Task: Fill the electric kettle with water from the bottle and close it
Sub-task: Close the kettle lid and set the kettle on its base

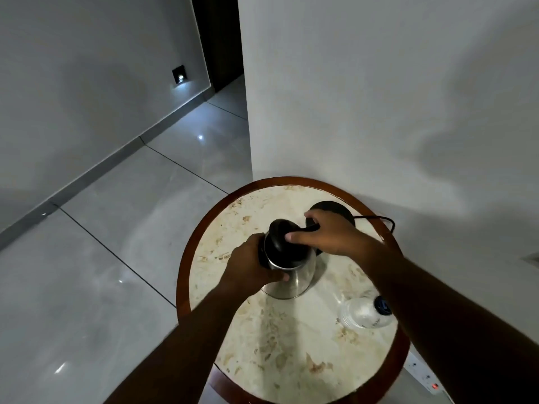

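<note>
Round table [291, 360]: kettle [294, 275] gripped between both hands' fingers [294, 236].

- A steel electric kettle [291, 275] is seen standing on a round, wood-rimmed marble table [291, 360].
- The kettle's body is gripped from the left side by the left hand [250, 265].
- The black lid [281, 239] is pressed from above by the right hand [329, 233], whose fingers are wrapped over the handle.
- The black base [332, 208] is seen behind the kettle, apart from it, with its cord [382, 220] trailing towards the wall.
- A clear, capped water bottle [366, 312] is noted near the table's right edge.
</note>
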Demonstrator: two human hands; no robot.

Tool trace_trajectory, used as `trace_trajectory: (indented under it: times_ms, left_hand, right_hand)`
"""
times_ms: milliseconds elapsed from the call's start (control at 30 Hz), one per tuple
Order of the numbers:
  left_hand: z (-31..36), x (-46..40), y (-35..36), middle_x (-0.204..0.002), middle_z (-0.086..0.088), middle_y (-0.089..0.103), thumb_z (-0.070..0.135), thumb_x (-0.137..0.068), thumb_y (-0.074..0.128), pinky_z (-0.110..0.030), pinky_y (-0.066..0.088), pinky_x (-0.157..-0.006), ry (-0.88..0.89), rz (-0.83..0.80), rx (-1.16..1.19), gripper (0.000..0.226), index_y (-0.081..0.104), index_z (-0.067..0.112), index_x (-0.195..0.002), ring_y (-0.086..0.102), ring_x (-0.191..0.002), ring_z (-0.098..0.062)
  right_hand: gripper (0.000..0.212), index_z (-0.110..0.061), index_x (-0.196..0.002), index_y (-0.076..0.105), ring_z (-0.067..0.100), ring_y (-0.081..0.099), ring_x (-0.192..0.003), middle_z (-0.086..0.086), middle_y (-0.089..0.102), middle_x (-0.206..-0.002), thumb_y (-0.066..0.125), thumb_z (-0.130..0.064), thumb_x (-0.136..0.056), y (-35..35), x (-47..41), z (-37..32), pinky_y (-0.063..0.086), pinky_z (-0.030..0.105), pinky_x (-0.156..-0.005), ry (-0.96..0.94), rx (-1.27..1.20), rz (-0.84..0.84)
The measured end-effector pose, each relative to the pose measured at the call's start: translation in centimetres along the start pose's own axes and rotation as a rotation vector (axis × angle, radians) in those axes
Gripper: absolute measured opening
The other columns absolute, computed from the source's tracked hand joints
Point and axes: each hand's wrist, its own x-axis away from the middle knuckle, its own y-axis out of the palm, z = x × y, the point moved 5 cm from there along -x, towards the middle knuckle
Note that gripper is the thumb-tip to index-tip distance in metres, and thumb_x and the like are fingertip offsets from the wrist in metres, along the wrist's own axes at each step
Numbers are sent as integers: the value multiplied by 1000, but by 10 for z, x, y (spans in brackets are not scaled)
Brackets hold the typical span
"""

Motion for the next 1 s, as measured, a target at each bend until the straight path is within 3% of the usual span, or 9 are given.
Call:
trace_trajectory:
  times_ms: [100, 367, 433, 500, 567, 700, 767, 900, 1000]
  left_hand:
    - [-3, -1, 1, -101, 10, 66, 34, -44, 94, -14, 44, -67, 2, 4, 36, 91, 52, 22, -124, 60, -87, -9]
    - [-9, -7, 1, -110, 3, 68, 35, -47, 94, -16, 44, -68, 8, -40, 24, 92, 49, 20, -126, 63, -94, -14]
    - [-8, -6, 1, -114, 2, 67, 35, -49, 93, -15, 43, -67, 6, -49, 20, 93, 47, 21, -128, 61, -93, -13]
    - [-4, -5, 2, -124, 0, 62, 35, -51, 92, -19, 45, -75, 24, -71, -4, 100, 39, 21, -135, 61, -107, -19]
    - [4, -5, 5, -140, -1, 52, 38, -52, 91, -27, 43, -93, 63, -110, -24, 117, 23, 21, -146, 51, -126, -23]
    - [18, -4, 15, -148, 0, 40, 57, -42, 88, -37, 39, -102, 65, -101, -86, 131, 15, 29, -147, 40, -134, -22]
    - [20, -5, 19, -144, 1, 44, 60, -42, 85, -36, 43, -95, 57, -40, -115, 123, 20, 32, -143, 45, -128, -22]
    - [29, -19, 11, -121, 10, 55, 54, -42, 85, -35, 50, -86, 96, -30, -203, 104, 31, 37, -130, 55, -111, -17]
    - [60, -38, -1, -102, 21, 49, 49, -42, 88, -29, 41, -78, 184, -66, -242, 98, 36, 38, -124, 50, -97, -9]
  right_hand:
    - [98, -22, -129, 51, 37, 40, -124, 10, 50, -131, 57, -81, -52, 18, -3, -6, 43, 44, -95, 56, 276, 20]
    - [70, -20, -110, 60, 35, 50, -110, 6, 56, -102, 52, -75, -68, 19, -4, -14, 37, 46, -94, -46, 413, 31]
    - [83, -25, -129, 51, 38, 45, -124, 11, 56, -123, 49, -80, -67, 19, -7, -11, 32, 51, -105, -59, 414, -56]
    - [105, -33, -147, 23, 37, 22, -143, 12, 31, -154, 53, -84, -60, 11, -7, -1, 24, 54, -114, -20, 274, -204]
    - [112, -31, -150, 11, 32, 10, -147, 11, 15, -160, 70, -68, -62, 1, -6, 11, 23, 51, -116, -21, 219, -315]
    - [62, -17, -133, 42, 35, 56, -111, 15, 51, -122, 71, -19, -78, -3, -6, 18, 52, 41, -90, -189, 458, -161]
    - [37, -13, -119, 51, 32, 61, -95, 13, 56, -107, 65, -14, -85, -2, -5, 15, 55, 43, -81, -292, 526, -7]
    - [29, -14, -112, 53, 28, 61, -87, 9, 57, -98, 63, -15, -85, -12, -1, 20, 55, 41, -73, -341, 516, 29]
    - [26, -17, -104, 56, 27, 61, -84, 6, 59, -91, 65, -14, -80, -38, 5, 22, 51, 38, -70, -361, 441, 124]
